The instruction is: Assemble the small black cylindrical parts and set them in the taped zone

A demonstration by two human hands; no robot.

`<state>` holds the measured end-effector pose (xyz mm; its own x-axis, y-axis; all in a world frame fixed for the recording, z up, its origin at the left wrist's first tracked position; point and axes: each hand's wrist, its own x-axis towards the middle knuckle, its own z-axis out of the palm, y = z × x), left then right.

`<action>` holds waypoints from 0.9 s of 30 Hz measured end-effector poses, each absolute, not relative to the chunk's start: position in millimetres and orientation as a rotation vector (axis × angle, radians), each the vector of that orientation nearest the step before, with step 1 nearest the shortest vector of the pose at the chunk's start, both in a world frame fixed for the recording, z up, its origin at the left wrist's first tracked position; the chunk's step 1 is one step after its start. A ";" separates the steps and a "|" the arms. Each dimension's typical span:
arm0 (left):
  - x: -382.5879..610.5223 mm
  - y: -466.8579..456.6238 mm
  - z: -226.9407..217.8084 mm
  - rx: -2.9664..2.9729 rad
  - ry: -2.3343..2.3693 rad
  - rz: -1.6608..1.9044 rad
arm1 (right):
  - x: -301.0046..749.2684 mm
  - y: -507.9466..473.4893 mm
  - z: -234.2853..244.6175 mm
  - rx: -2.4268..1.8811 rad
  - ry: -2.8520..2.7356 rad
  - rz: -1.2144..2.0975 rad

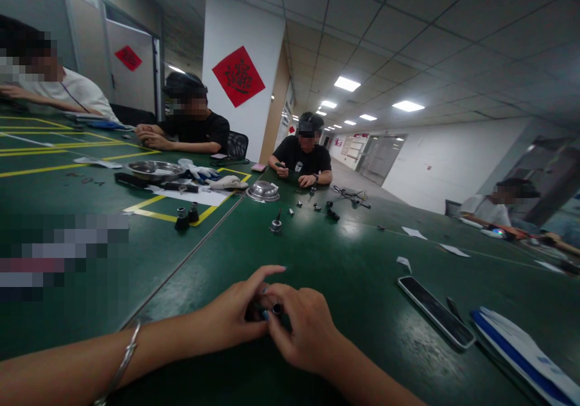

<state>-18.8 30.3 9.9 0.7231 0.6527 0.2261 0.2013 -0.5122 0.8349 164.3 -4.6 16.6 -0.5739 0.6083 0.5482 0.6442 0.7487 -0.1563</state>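
My left hand [235, 312] and my right hand [301, 327] meet over the near edge of the green table [344, 273]. Between their fingertips they pinch a small dark round part [275, 308], mostly hidden by the fingers. My left index finger sticks out forward while the other fingers curl round the part. A silver bangle [124, 357] sits on my left wrist.
A phone [435, 310] lies face up to the right, beside white-and-blue papers [525, 354]. Further out sit a small metal part [276, 225], two black cylinders [186, 217], a metal bowl [263, 191], a tray [154, 168] and gloves [212, 176]. Several other people sit around the table.
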 end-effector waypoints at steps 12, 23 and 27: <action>-18.6 26.9 14.5 2.093 0.695 0.632 | 165.4 -4.8 26.7 -0.894 -2.518 -0.147; -19.3 26.2 17.5 2.120 0.652 0.631 | 163.7 -4.6 21.5 -0.950 -2.371 -0.143; -19.0 24.0 20.4 2.165 0.631 0.651 | 168.0 -3.3 20.4 -0.931 -2.272 -0.206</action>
